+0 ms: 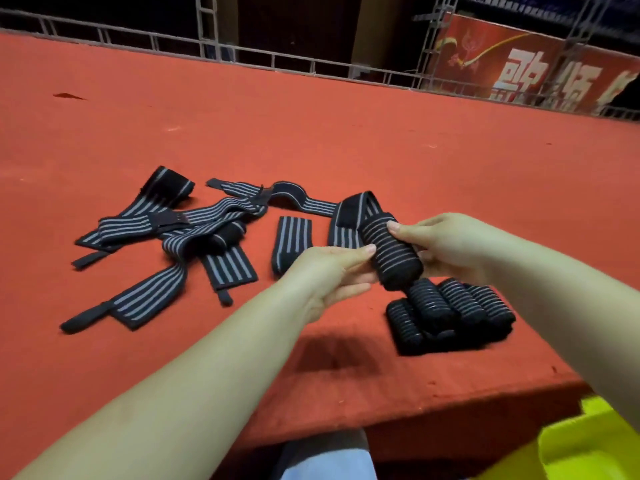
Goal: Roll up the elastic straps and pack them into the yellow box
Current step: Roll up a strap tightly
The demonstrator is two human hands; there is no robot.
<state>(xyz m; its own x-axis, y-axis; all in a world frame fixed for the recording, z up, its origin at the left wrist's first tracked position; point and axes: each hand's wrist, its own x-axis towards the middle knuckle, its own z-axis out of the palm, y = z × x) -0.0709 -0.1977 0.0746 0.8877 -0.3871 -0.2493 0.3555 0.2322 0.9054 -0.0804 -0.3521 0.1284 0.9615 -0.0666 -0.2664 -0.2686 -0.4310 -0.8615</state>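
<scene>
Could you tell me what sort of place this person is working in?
Probably a stage or event hall, not a workshop: the straps lie on a wide red-carpeted platform, edged by metal truss framing, with a red banner of large Chinese characters behind.

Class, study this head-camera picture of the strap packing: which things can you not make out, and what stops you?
- Yellow box: cut off by the bottom right corner; its contents are out of sight.
- Finished rolls: exact count unclear, since they overlap and the right hand covers some.
- Loose straps: tangled, so no sure count.
- Red banner: lettering cut off.
</scene>
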